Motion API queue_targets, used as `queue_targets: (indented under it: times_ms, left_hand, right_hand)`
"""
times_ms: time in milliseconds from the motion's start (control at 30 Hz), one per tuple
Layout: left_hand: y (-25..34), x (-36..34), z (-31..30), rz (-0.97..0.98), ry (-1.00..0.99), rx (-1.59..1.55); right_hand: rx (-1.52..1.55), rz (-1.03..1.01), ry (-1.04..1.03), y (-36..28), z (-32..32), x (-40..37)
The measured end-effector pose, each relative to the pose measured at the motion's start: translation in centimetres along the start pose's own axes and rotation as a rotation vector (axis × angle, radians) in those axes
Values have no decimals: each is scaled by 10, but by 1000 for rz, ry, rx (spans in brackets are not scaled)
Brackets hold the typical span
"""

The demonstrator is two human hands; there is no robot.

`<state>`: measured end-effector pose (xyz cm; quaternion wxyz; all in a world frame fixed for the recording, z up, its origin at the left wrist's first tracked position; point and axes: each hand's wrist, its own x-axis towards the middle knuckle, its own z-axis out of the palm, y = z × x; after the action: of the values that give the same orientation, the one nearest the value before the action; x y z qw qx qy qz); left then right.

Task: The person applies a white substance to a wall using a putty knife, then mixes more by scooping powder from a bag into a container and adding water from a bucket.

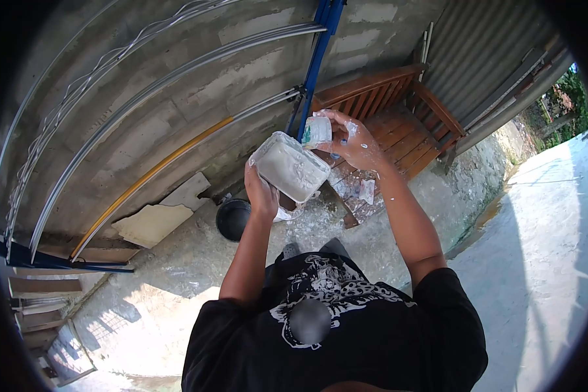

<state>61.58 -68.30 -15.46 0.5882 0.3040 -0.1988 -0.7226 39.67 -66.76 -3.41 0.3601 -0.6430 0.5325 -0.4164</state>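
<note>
A rectangular plastic tub [290,167], smeared with white paste inside and along its rim, is tilted in front of me. My left hand [261,189] grips it by its left side. Just beyond the tub's right rim, my right hand [354,140] is closed around a small white cup [317,132] with a green mark on its side. White splashes cover the fingers and back of that hand. Below both hands, the wooden bench [398,140] carries white spatter and a crumpled whitish piece [366,191] at its near end.
A black bucket [232,219] stands on the concrete floor left of the tub. Broken pale boards [151,223] lean by the block wall. Long metal pipes and a yellow one [157,170] rest on a blue rack [320,52]. Corrugated sheeting [487,49] rises behind the bench.
</note>
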Motion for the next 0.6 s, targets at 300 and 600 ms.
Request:
queue_targets:
  times_ms: [300,600]
  left_hand:
    - [-44,9,-56,55,197,-120]
    - [-105,12,-137,193,408,-117]
  right_hand:
    - [30,102,-203,54,51,7]
    - [571,317,-89,226,103,-1]
